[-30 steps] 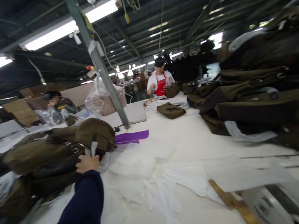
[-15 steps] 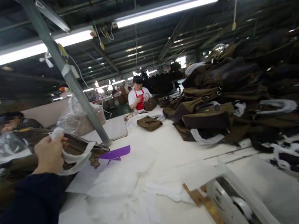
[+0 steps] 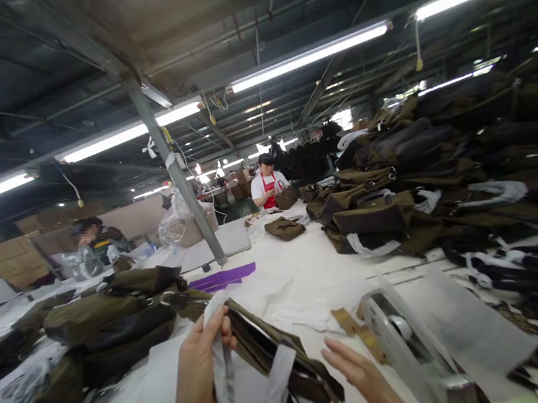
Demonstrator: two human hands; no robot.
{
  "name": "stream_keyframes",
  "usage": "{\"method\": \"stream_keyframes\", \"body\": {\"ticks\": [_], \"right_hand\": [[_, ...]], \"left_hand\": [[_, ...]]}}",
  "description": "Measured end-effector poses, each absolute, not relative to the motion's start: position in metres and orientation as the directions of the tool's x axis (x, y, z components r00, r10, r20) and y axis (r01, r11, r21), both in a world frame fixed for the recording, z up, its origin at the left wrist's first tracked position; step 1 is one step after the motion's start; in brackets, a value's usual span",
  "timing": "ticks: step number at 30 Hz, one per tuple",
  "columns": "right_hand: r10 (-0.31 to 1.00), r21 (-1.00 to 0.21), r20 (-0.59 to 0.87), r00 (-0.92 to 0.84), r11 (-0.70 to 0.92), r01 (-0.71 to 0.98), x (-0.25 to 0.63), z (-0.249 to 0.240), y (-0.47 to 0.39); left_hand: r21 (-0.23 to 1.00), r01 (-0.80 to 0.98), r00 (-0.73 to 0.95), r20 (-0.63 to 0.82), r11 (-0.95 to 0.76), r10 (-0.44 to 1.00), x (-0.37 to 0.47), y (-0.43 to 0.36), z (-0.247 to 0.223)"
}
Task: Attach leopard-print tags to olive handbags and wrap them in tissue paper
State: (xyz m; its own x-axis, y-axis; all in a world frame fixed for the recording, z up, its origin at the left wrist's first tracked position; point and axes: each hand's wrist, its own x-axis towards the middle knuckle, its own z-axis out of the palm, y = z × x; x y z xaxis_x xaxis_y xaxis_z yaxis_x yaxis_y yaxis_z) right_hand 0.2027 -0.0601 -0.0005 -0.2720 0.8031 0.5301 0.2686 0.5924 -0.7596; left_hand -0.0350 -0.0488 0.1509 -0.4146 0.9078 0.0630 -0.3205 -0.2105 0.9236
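My left hand [image 3: 200, 366] is closed round the white-wrapped handle [image 3: 220, 350] of an olive-brown bag [image 3: 264, 340]. The bag hangs tilted over the table, with its zipped top edge facing me and dark straps dangling beneath. To the right of the bag, my right hand [image 3: 355, 370] is open, fingers stretched toward the bag's end and holding nothing. A small gap seems to lie between its fingertips and the bag. Close by on the right stands a grey metal tape dispenser [image 3: 411, 342].
Piled bags [image 3: 376, 212] rise high on the right, and more bags [image 3: 108, 313] lie at the left. Purple strips [image 3: 222, 278] and white sheets rest on the table [image 3: 278, 261]. A metal post [image 3: 187, 193] stands behind. Two people work farther back; black straps [image 3: 518, 279] lie at right.
My left hand has brought the bag from the left toward the middle and nearer to me. My right hand has come into view. The camera has turned somewhat left.
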Motion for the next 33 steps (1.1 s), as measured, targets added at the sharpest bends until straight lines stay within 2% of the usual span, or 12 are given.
{"method": "stream_keyframes", "body": {"ticks": [2,4,7,9,13,16,19,22,24,28,30,33], "right_hand": [[0.735,-0.729,0.554,-0.391,0.655,0.199,0.185,0.009,-0.063],[0.751,-0.782,0.498,-0.432,0.605,0.149,0.173,0.018,-0.071],[0.889,-0.933,0.292,-0.352,0.345,0.097,0.167,0.029,-0.086],[0.922,-0.977,0.201,-0.332,0.215,0.005,0.167,0.032,-0.091],[0.954,-0.980,0.065,-0.293,0.006,-0.198,0.168,0.025,-0.089],[0.971,-0.939,-0.094,-0.219,-0.160,-0.305,0.172,0.008,-0.084],[0.962,-0.886,-0.188,-0.198,-0.253,-0.389,0.181,-0.014,-0.081],[0.947,-0.866,-0.251,-0.199,-0.311,-0.390,0.192,-0.036,-0.079],[0.930,-0.852,-0.324,-0.172,-0.366,-0.375,0.197,-0.048,-0.079],[0.921,-0.833,-0.356,-0.158,-0.389,-0.392,0.199,-0.061,-0.082],[0.923,-0.840,-0.348,-0.165,-0.385,-0.382,0.198,-0.061,-0.083],[0.925,-0.863,-0.343,-0.165,-0.379,-0.333,0.195,-0.057,-0.079]], "left_hand": [[0.927,-0.351,-0.350,0.002,-0.133,0.937,-0.022,-0.066,0.145],[0.915,-0.396,-0.275,-0.041,-0.075,0.960,-0.012,-0.083,0.150],[0.904,-0.425,-0.152,-0.014,-0.052,0.988,0.001,-0.108,0.173],[0.920,-0.379,-0.117,0.055,-0.096,0.992,0.007,-0.116,0.186],[0.956,-0.259,-0.114,0.112,-0.138,0.987,0.012,-0.109,0.188],[0.968,-0.228,-0.017,0.103,-0.104,0.995,0.013,-0.093,0.173],[0.986,-0.101,0.010,0.137,-0.135,0.991,0.009,-0.081,0.151],[0.970,0.181,-0.015,0.167,-0.162,0.986,0.000,-0.078,0.115],[0.894,0.423,0.025,0.155,-0.151,0.988,-0.006,-0.083,0.083],[0.555,0.814,0.142,0.100,-0.174,0.985,-0.002,-0.109,0.028],[0.442,0.876,0.182,0.074,-0.195,0.981,0.005,-0.120,0.016],[0.409,0.894,0.198,0.012,-0.185,0.980,0.014,-0.125,0.014]]}}
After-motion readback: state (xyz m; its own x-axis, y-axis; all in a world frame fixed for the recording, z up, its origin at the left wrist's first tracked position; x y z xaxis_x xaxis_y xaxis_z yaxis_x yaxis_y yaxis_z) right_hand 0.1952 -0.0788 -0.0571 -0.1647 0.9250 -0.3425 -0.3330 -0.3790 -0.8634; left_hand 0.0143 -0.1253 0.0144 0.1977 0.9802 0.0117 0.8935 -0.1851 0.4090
